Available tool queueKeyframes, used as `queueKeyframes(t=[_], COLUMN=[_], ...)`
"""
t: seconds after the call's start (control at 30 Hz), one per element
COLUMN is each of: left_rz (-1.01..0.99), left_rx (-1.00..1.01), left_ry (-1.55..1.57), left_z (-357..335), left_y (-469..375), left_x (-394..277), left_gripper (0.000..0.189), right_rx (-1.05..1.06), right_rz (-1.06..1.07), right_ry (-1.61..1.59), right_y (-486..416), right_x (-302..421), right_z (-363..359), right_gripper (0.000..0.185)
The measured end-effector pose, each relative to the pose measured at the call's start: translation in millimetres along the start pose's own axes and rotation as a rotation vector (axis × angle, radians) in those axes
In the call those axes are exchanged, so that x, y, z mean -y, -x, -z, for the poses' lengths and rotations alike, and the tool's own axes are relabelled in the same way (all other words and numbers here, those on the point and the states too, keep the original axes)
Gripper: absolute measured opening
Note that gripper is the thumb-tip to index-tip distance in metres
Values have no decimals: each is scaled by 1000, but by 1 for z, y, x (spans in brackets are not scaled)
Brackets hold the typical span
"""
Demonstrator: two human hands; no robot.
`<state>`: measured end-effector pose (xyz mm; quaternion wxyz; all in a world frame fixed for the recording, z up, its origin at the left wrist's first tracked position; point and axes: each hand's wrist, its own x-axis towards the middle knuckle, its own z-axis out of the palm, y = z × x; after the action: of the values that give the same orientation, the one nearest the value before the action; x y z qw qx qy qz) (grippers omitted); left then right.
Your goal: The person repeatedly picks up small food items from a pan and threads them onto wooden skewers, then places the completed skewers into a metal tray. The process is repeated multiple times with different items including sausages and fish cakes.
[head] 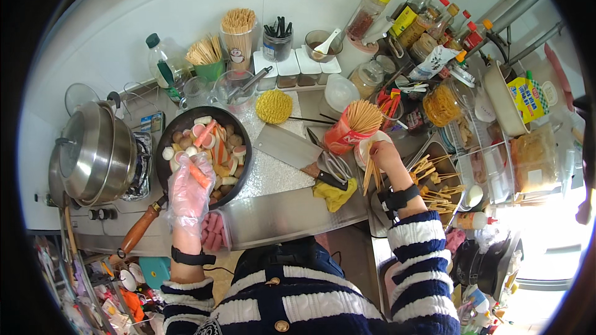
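My left hand (190, 195), in a clear plastic glove, reaches over a dark frying pan (246, 144) with a wooden handle (141, 227). An orange-red piece, apparently a crab stick (200, 177), is held in its fingers. The pan is filled with fish balls, pink-centred slices and striped orange-and-white pieces (220, 149). My bare right hand (387, 156) grips a few wooden skewers (369, 177) that point downward, beside a white bowl (358, 152) that it partly hides. To its left stands a red paper cup (339, 138) packed with skewers. Loaded skewers (437, 197) lie in a metal basin at the right.
A cleaver (288, 145) lies on the foil-covered counter, near scissors (336, 164) and a yellow cloth (334, 194). A yellow scrubber (274, 107) sits behind. A steel pot (88, 149) stands left. A tub of pink pieces (215, 231) is at the front edge.
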<state>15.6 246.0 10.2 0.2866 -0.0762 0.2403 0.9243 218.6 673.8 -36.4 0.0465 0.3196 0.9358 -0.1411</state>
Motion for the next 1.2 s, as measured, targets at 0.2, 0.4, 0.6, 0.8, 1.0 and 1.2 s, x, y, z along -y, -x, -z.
queueKeyframes(t=[0.2, 0.4, 0.6, 0.8, 1.0, 1.2], left_rz=[2, -6, -7, -15, -1, 17], left_rx=[35, -77, -28, -84, -57, -109], left_ry=[-55, -31, -19, 72, 80, 127], left_z=[-4, -6, 9, 20, 19, 18], left_y=[3, 11, 23, 30, 32, 35], left_x=[3, 5, -10, -18, -21, -18], left_gripper=[29, 28, 28, 30, 27, 23], right_rx=[10, 506, 598, 366, 692, 24], right_rz=[-107, -378, -479, -666, -148, 1121], right_ry=[115, -404, -738, -1208, -1052, 212], right_y=[-28, -43, -30, 20, 110, 67], right_x=[-20, -21, -25, -20, 71, 183], right_z=[-2, -14, -6, 30, 116, 23], right_gripper=[34, 32, 16, 13, 9, 22])
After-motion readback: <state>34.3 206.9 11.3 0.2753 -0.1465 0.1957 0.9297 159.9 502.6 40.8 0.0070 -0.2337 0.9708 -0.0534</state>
